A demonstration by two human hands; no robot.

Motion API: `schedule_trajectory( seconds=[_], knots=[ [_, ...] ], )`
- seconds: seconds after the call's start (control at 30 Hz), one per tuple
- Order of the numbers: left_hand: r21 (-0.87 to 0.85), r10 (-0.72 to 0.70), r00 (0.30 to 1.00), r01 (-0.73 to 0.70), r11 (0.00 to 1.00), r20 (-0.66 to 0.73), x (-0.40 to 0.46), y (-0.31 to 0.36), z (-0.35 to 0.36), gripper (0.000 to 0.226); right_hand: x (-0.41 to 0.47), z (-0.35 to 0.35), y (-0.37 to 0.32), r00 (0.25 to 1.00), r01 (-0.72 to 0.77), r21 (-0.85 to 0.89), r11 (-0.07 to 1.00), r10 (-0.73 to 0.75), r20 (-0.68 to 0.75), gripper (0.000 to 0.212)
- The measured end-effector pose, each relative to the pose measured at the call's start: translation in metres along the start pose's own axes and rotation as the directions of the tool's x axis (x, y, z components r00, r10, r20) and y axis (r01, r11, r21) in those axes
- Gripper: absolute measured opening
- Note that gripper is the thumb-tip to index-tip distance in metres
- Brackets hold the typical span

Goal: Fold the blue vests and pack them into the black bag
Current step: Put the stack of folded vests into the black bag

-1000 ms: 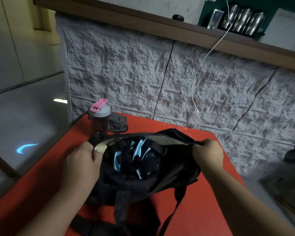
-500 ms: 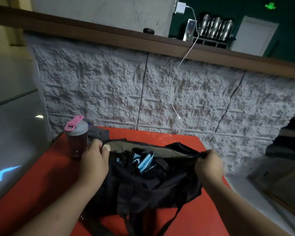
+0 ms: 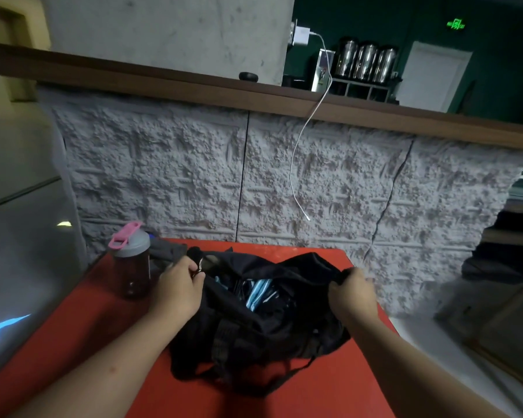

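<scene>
On a red table (image 3: pixel 82 321), a dark bottle (image 3: pixel 131 268) with a pink-looped lid stands at the left, near my left hand (image 3: pixel 177 289), which pinches the left end of the black bag (image 3: pixel 254 330). Blue vests (image 3: pixel 258 292) show inside the bag's open mouth. My right hand (image 3: pixel 352 294) grips the bag's right end.

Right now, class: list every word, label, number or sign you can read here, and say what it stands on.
None can be read.
Green lit sign on the dark wall: too blurred.
Bottle: no label shows.
Black bag: no print shows.
</scene>
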State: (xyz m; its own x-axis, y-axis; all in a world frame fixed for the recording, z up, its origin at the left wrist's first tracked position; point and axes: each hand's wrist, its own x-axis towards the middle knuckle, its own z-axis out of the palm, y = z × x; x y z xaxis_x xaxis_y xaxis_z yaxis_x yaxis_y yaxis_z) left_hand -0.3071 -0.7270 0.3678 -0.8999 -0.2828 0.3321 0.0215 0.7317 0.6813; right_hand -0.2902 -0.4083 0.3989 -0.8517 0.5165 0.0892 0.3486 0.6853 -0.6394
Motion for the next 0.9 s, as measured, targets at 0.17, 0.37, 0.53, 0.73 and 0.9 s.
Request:
schedule_trajectory(
  seconds=[0.17, 0.37, 0.53, 0.73, 0.9],
  knots=[
    [0.006, -0.059, 0.996, 0.059, 0.998, 0.073, -0.043, -0.004, -0.023, 0.027, -0.061, 0.020, -0.040, 0.895, 0.428, -0.143, 0.892, -0.440, -0.071, 0.050],
    [0.062, -0.120, 0.983, 0.112, 0.992, 0.138, -0.086, -0.032, -0.048, 0.032, -0.141, 0.061, -0.103, 0.662, 0.710, 0.179, 0.681, -0.733, 0.158, 0.035],
    [-0.055, -0.117, 0.964, 0.134, 0.990, 0.237, -0.090, -0.055, -0.054, 0.024, -0.172, 0.114, -0.142, 0.574, 0.661, 0.331, 0.673, -0.738, 0.356, 0.043],
    [-0.113, -0.245, 0.939, 0.278, 0.954, 0.242, -0.050, -0.081, -0.056, 0.041, -0.155, 0.200, -0.186, 0.574, 0.626, 0.236, 0.743, -0.644, 0.506, 0.039],
    [-0.144, -0.379, 0.911, 0.402, 0.904, 0.164, -0.024, -0.106, -0.050, 0.045, -0.119, 0.269, -0.216, 0.651, 0.577, 0.061, 0.815, -0.503, 0.568, 0.044]
  ],
)
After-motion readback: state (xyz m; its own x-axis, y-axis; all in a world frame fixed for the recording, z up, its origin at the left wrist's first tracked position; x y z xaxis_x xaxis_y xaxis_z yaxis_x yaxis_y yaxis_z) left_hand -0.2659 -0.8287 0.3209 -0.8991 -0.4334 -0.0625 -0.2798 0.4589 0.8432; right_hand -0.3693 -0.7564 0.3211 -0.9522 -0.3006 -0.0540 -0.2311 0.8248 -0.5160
